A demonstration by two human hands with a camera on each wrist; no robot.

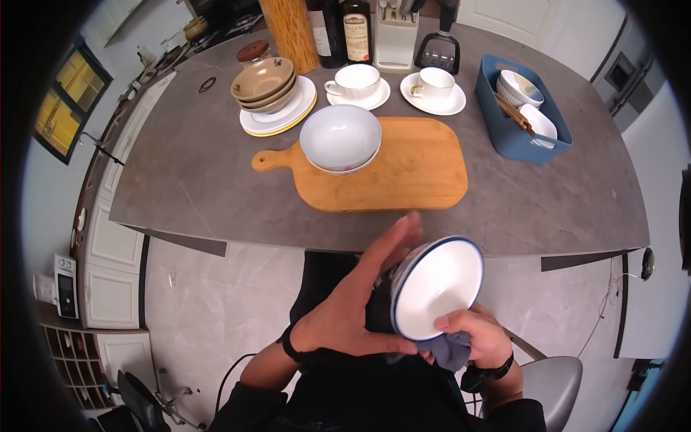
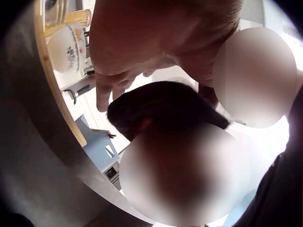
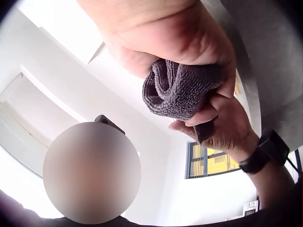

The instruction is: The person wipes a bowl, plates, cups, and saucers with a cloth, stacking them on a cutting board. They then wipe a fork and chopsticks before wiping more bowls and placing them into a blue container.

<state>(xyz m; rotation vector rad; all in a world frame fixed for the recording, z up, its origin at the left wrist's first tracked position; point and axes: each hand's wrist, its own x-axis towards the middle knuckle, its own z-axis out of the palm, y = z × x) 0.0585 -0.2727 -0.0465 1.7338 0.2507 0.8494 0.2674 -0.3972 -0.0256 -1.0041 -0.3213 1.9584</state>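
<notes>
A white bowl with a blue rim (image 1: 443, 284) is tilted in front of my body, its white inside facing up and outward, just off the counter's near edge. My right hand (image 1: 486, 335) grips its lower right rim, thumb laid on the inner wall. Bunched in that same hand is a dark grey cloth (image 1: 451, 351), whose ribbed folds (image 3: 182, 90) fill the palm in the right wrist view. My left hand (image 1: 345, 309) is at the bowl's left side, fingers extended and spread from the thumb, which reaches beneath the lower rim.
A wooden cutting board (image 1: 417, 173) bears stacked pale bowls (image 1: 340, 137). Behind stand brown bowls (image 1: 263, 79) on plates, two cups (image 1: 356, 81) on saucers, and bottles (image 1: 356, 32). A blue bin (image 1: 497, 129) at right contains bowls and chopsticks. A grey chair (image 1: 554, 389) is beside me.
</notes>
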